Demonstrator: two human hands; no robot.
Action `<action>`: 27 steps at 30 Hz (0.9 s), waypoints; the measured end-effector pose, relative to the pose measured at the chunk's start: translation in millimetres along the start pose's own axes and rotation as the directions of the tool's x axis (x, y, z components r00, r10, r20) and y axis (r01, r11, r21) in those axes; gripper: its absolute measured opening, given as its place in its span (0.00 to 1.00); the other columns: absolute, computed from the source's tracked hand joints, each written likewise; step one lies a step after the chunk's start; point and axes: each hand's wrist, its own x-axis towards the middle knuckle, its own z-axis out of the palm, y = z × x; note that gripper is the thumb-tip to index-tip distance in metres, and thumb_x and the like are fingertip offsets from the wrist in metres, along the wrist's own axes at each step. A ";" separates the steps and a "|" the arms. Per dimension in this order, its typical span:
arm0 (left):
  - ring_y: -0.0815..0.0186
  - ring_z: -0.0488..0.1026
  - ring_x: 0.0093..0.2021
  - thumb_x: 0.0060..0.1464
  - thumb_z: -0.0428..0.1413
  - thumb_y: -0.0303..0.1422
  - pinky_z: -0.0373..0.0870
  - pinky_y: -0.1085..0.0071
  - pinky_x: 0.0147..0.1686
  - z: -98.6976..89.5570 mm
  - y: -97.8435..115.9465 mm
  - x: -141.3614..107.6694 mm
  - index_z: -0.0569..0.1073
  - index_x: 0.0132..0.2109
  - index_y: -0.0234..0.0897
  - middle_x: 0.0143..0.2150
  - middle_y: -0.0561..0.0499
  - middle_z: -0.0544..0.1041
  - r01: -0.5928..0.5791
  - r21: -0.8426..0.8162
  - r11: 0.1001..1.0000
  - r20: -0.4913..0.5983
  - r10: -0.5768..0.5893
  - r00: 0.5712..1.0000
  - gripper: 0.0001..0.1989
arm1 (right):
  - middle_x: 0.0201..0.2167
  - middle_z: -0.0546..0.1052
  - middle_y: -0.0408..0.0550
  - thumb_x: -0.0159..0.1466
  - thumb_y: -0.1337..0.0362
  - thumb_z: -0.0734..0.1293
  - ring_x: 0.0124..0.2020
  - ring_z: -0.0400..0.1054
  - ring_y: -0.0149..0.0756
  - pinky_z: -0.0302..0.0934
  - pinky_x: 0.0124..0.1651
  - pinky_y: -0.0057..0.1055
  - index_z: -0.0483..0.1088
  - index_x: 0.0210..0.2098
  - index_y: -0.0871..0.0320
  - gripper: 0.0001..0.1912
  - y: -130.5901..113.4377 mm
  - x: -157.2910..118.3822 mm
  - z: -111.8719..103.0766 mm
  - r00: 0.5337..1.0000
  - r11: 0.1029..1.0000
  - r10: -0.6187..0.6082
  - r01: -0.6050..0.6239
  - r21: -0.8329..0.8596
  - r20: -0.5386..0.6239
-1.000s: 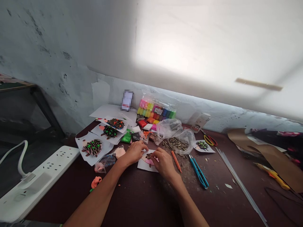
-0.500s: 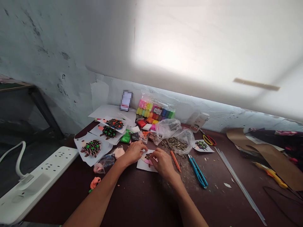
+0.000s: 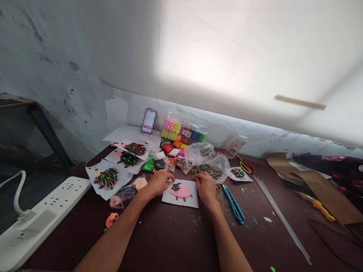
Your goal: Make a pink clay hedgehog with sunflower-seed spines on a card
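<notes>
On the counter (image 3: pixel 176 236), front middle: white card (image 3: pixel 167 199) with pink clay hedgehog (image 3: pixel 185 191), few sunflower seeds (image 3: pixel 176 187) set near its head end.
Left hand (image 3: pixel 160 183): fingertips on card's upper-left corner; pinch or press, can't tell. Light hold should stop sliding.
Right hand (image 3: pixel 206 188): fingertips bunched by seed pile (image 3: pixel 208 170); can't tell if one's held.
Seeds: best singly, same slant, clay undented.
</notes>
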 end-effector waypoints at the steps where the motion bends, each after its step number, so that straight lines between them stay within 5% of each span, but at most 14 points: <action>1: 0.62 0.71 0.45 0.51 0.52 0.24 0.65 0.69 0.46 -0.2 0.3 0.0 0.79 0.41 0.41 0.41 0.48 0.75 0.000 0.001 1.000 -0.001 0.000 1.000 0.14 | 0.38 0.74 0.47 0.65 0.66 0.61 0.41 0.67 0.34 0.54 0.39 0.26 0.76 0.41 0.55 0.12 -0.2 1.3 1.6 1.000 1.000 -0.015 0.015 -0.005 -0.008; 10: 0.61 0.71 0.45 0.51 0.52 0.23 0.64 0.68 0.46 -0.7 0.4 0.2 0.79 0.41 0.42 0.43 0.48 0.75 -0.011 -0.012 1.000 0.003 0.011 1.000 0.15 | 0.41 0.72 0.51 0.65 0.63 0.62 0.43 0.63 0.39 0.52 0.43 0.29 0.75 0.42 0.54 0.11 -9.0 12.3 11.4 0.990 0.973 -0.142 0.140 -0.182 0.003; 20: 0.60 0.70 0.46 0.52 0.52 0.23 0.64 0.67 0.47 -2.0 1.9 -1.0 0.79 0.41 0.42 0.44 0.48 0.74 -0.004 -0.015 1.000 0.010 0.004 1.000 0.15 | 0.41 0.75 0.51 0.65 0.69 0.59 0.44 0.67 0.37 0.54 0.42 0.28 0.73 0.46 0.57 0.14 -9.1 7.6 6.1 0.997 0.990 -0.032 0.041 -0.136 0.068; 24: 0.60 0.71 0.46 0.51 0.52 0.23 0.64 0.67 0.47 -2.0 1.7 -0.6 0.79 0.41 0.41 0.43 0.47 0.74 0.005 -0.012 1.000 0.019 -0.005 1.000 0.15 | 0.41 0.75 0.52 0.64 0.70 0.57 0.43 0.67 0.37 0.55 0.43 0.28 0.74 0.47 0.57 0.18 -3.2 7.5 4.2 0.998 0.999 -0.048 0.047 0.013 0.047; 27: 0.61 0.71 0.46 0.51 0.52 0.23 0.64 0.67 0.47 -1.4 1.2 -0.2 0.78 0.42 0.41 0.43 0.47 0.74 0.000 -0.011 1.000 0.017 0.000 1.000 0.15 | 0.36 0.75 0.50 0.62 0.69 0.56 0.38 0.68 0.36 0.57 0.41 0.29 0.74 0.44 0.58 0.17 2.6 6.6 3.4 0.996 0.954 -0.090 0.088 0.288 -0.005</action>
